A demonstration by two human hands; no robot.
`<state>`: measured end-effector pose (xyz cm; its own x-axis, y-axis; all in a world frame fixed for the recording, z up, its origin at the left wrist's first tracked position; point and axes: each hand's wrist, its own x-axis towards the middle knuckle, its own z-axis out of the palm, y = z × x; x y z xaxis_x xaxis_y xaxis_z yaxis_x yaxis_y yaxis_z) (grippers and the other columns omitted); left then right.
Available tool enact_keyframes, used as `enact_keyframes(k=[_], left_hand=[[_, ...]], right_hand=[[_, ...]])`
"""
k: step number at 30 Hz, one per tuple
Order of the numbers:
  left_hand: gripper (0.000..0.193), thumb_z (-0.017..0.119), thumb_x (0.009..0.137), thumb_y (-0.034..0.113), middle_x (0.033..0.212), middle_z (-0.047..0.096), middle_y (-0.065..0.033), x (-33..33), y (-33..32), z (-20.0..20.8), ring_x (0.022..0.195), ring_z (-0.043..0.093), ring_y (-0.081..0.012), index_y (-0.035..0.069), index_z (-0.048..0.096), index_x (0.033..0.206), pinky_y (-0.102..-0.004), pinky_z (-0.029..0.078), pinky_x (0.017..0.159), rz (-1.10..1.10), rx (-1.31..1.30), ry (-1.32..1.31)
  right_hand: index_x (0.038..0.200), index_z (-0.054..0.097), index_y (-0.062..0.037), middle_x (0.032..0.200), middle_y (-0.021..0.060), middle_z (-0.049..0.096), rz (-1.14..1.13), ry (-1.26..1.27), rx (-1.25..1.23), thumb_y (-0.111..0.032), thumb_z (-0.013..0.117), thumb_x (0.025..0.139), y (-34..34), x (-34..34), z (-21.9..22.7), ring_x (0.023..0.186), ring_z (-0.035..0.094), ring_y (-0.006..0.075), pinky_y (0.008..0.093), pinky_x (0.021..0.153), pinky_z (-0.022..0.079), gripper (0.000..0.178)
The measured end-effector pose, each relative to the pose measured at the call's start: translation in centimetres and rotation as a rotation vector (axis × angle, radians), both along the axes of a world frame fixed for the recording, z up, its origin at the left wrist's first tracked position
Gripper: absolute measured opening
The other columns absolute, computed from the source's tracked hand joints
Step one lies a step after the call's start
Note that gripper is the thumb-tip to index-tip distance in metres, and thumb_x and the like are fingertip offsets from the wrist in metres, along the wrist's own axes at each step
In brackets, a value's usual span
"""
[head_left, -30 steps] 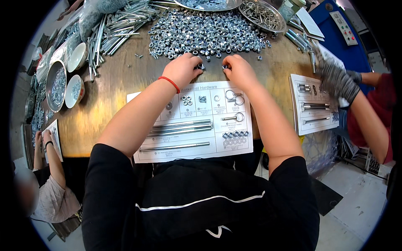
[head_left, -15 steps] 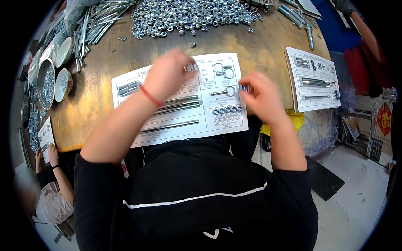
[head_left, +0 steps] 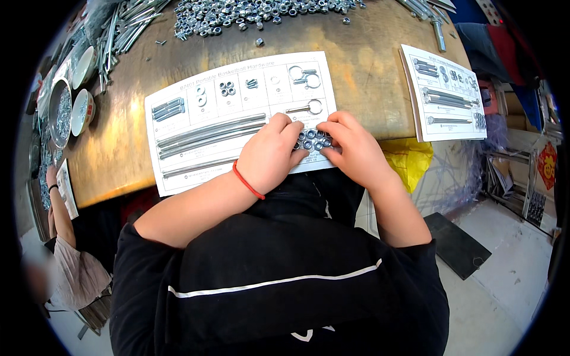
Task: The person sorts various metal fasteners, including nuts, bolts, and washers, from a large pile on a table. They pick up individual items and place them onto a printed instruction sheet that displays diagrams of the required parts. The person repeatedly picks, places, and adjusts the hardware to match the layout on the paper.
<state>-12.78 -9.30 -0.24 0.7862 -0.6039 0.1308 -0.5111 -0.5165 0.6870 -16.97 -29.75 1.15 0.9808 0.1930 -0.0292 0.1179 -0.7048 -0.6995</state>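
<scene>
A white printed sheet [head_left: 202,107] with pictures of bolts, washers, nuts, rods and ring pins lies at the table's near edge. On its lower right corner is a tight cluster of several silver lock nuts [head_left: 313,141] with blue inserts. My left hand [head_left: 272,149], a red cord at its wrist, curls thumb and fingers against the left side of the cluster. From the right, my right hand [head_left: 356,148] pinches in on the other side of it. Fingertips hide the outer nuts. Just above the hands shows a pictured pin with a ring [head_left: 306,108].
A large heap of nuts [head_left: 237,18] lies at the far side, with one loose nut [head_left: 259,42] nearer. Long bolts [head_left: 127,26] and bowls [head_left: 82,113] stand left. Another printed stack [head_left: 445,101] lies right, below bolts [head_left: 438,35]. A co-worker's arm [head_left: 59,202] shows far left.
My left hand has come down and right from the sheet's upper middle. My right hand has moved in to the left, and both now meet at the nuts. The view has shifted slightly.
</scene>
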Motion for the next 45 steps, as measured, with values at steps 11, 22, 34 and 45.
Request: enact_keyframes(k=[11, 22, 34, 45], left_hand=[[0.05, 0.082, 0.075, 0.023, 0.098, 0.064, -0.0118, 8.2, 2.6, 1.8, 0.073, 0.063, -0.022, 0.003, 0.064, 0.117, -0.0334, 0.053, 0.069, 0.253, -0.002, -0.012], [0.024, 0.066, 0.085, 0.027, 0.087, 0.072, -0.0157, 22.0, -0.9, -1.2, 0.081, 0.068, -0.0328, 0.005, 0.073, 0.09, -0.0412, 0.054, 0.078, 0.471, 0.181, 0.013], [0.025, 0.071, 0.085, 0.023, 0.098, 0.067, -0.0129, 22.8, 2.5, -1.4, 0.09, 0.064, -0.0302, 0.008, 0.069, 0.105, -0.0395, 0.052, 0.081, 0.387, 0.183, -0.086], [0.029, 0.078, 0.076, 0.013, 0.1, 0.061, -0.0094, 21.6, 4.5, -1.0, 0.085, 0.064, -0.023, 0.007, 0.068, 0.103, -0.0335, 0.053, 0.08, 0.202, 0.109, 0.059]], right_hand=[[0.112, 0.064, -0.0061, 0.11, 0.0092, 0.06, -0.028, -0.019, -0.013, -0.011, 0.074, 0.078, -2.0, 5.2, 2.3, 0.077, 0.062, 0.0252, 0.035, 0.071, 0.051, 0.036], [0.096, 0.068, -0.0048, 0.101, 0.0157, 0.067, -0.327, -0.186, -0.255, -0.028, 0.072, 0.08, 4.1, 24.7, -3.8, 0.092, 0.065, 0.0345, 0.0435, 0.081, 0.053, 0.028], [0.106, 0.067, -0.008, 0.101, 0.014, 0.068, -0.242, -0.219, -0.325, -0.019, 0.069, 0.083, 1.2, 25.4, -2.7, 0.094, 0.065, 0.0332, 0.0431, 0.081, 0.052, 0.026], [0.101, 0.069, -0.0099, 0.102, 0.0064, 0.062, 0.014, -0.269, -0.109, -0.017, 0.076, 0.074, 1.4, 22.1, -2.1, 0.103, 0.058, 0.0295, 0.0395, 0.088, 0.049, 0.028]])
